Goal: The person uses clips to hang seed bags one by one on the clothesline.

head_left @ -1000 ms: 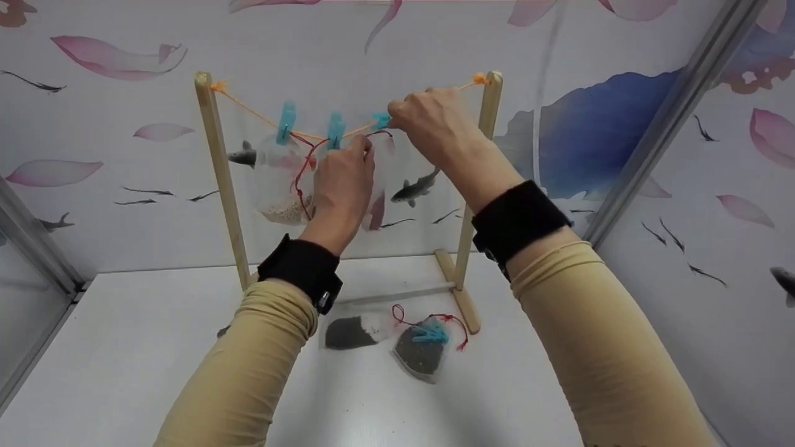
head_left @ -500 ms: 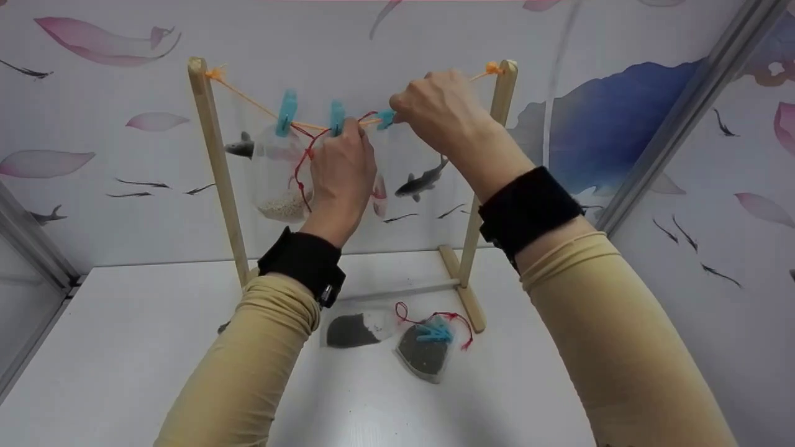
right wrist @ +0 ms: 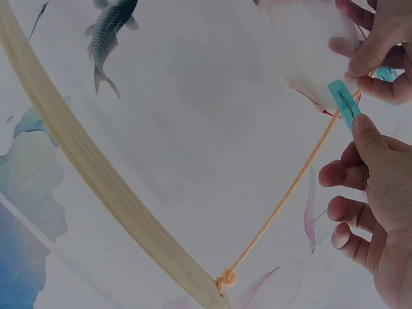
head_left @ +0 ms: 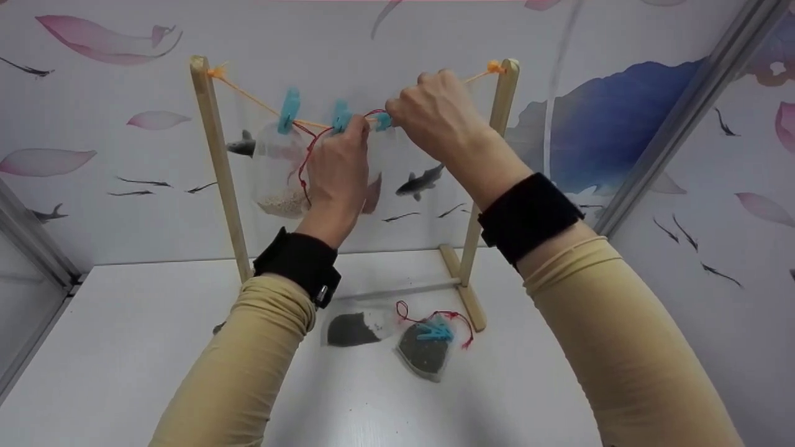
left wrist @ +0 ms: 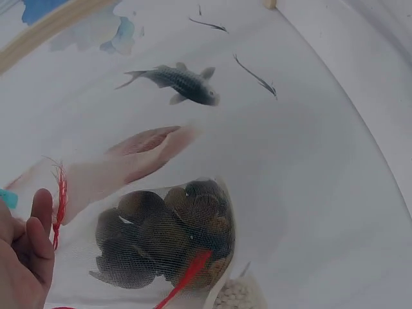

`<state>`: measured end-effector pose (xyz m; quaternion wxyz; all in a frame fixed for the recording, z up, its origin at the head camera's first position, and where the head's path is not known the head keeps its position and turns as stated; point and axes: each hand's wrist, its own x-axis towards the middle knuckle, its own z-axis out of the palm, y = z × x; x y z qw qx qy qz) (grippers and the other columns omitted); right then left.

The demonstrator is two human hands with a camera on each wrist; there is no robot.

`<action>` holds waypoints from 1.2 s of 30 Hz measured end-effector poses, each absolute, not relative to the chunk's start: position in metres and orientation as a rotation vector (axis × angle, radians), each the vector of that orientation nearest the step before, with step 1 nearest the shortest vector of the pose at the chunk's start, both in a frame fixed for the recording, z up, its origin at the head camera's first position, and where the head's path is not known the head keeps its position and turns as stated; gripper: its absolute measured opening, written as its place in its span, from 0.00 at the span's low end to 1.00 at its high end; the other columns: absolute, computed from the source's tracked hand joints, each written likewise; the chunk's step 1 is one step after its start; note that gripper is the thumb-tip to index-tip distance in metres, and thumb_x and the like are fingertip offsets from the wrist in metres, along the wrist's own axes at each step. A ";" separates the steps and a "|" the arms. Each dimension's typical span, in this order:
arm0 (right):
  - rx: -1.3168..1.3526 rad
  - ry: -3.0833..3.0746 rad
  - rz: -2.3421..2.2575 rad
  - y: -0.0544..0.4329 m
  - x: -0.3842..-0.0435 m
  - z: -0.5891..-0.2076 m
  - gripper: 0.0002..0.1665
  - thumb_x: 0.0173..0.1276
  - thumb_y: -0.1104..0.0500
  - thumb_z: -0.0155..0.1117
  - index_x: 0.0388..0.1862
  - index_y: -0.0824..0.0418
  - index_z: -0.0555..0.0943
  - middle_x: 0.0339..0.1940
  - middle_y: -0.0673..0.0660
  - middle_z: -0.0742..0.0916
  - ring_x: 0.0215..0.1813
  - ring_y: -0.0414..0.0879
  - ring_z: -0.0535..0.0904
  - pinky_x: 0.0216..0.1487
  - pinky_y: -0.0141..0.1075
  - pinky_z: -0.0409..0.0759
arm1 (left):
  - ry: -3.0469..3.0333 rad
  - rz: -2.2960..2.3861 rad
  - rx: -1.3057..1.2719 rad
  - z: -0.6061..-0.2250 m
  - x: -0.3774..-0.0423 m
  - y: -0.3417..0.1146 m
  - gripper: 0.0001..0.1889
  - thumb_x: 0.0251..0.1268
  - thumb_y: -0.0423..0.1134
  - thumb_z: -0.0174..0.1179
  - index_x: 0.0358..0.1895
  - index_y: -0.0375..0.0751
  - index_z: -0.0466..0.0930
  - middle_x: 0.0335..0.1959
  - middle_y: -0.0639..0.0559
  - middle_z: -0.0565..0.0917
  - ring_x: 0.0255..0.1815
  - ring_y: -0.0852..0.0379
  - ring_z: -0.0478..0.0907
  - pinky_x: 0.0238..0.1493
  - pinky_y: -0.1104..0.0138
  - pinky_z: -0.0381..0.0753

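My left hand point(head_left: 338, 164) pinches the gathered top of a sheer mesh bag point(left wrist: 161, 235) at the orange line point(head_left: 254, 99). Dark, rounded pieces fill the bag's lower part in the left wrist view. Close to its right, my right hand point(head_left: 438, 112) grips a blue clothespin point(right wrist: 344, 104) between thumb and fingers, its nose at the line. Two other blue clothespins point(head_left: 289, 112) sit on the line to the left. Under the leftmost one hangs a bag of pale grains point(head_left: 282, 203). Red drawstring cord point(head_left: 303, 167) dangles beside my left hand.
The line sags between two wooden posts point(head_left: 506, 93) of a rack. On the white table point(head_left: 93, 347) lie two mesh bags of dark grey grains, one flat point(head_left: 353, 330), one point(head_left: 423, 354) with a red cord and blue clothespins point(head_left: 435, 331). A patterned wall point(head_left: 348, 37) stands behind.
My left hand has risen a little to the line and come closer to my right hand. The right hand keeps its grip on the clothespin. The head view has shifted slightly.
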<state>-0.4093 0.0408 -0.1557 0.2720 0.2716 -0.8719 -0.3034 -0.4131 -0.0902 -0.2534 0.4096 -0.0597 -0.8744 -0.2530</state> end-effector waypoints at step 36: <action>0.754 -2.339 -0.367 0.051 -0.429 -0.239 0.34 0.77 0.52 0.56 0.77 0.56 0.61 0.70 0.64 0.74 0.60 0.59 0.78 0.45 0.47 0.86 | -2.203 -0.338 -0.546 -0.341 -0.403 -0.103 0.11 0.67 0.41 0.64 0.41 0.37 0.75 0.27 0.44 0.82 0.17 0.51 0.80 0.18 0.60 0.80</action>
